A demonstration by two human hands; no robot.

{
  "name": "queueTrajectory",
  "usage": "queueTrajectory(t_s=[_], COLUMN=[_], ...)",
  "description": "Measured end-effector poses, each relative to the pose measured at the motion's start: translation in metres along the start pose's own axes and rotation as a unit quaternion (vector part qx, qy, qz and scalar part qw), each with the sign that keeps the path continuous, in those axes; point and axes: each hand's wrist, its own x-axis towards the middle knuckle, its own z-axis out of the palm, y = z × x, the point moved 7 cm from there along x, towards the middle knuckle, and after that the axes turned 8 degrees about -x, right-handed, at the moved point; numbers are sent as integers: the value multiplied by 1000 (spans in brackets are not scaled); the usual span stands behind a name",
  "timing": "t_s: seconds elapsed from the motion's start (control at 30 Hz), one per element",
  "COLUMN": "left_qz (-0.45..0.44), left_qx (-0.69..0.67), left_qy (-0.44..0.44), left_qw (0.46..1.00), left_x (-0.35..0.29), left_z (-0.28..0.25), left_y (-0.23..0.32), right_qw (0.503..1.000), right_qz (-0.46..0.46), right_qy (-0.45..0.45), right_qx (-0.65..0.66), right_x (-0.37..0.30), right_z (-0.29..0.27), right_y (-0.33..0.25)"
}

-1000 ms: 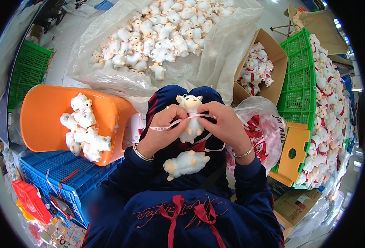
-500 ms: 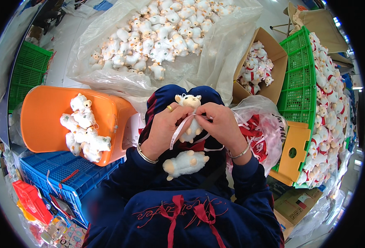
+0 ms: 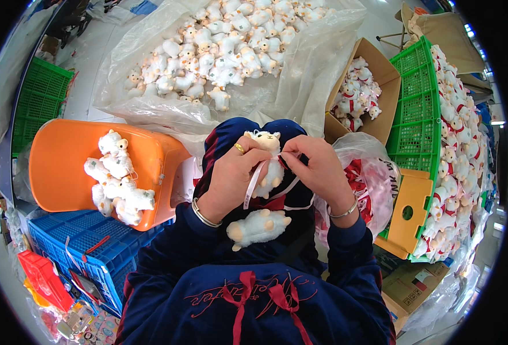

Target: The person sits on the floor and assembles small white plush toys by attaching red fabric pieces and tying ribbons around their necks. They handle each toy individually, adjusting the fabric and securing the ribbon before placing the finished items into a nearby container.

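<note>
Ribbon work on a plush sheep (image 3: pixel 274 175), on the lap (image 3: pixel 302 221).
Sheep lies belly up between the hands, head away from the worker; left hand (image 3: pixel 231 175) pinched on white ribbon (image 3: pixel 253 187), tail hanging; right hand (image 3: pixel 320 171) fingertips together at the neck, apparently on the same ribbon; best done, I judge, with even tension, ribbon flat, fleece kept clear; second plush sheep (image 3: pixel 260 227) just below.
</note>
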Motion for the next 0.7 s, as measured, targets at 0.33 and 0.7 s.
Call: queueTrajectory(t_s=[0.33,0.7], left_qz=[31,25], left_qx=[19,30], left_qy=[48,44], left_qw=[998,998], left_x=[2,1], left_z=[-6,-3], left_y=[1,1], right_qw=[998,972], right_qz=[9,57], right_qy=[-36,-48], right_qx=[50,223], right_x=[-25,-27], right_z=[-13,24], right_y=[2,18])
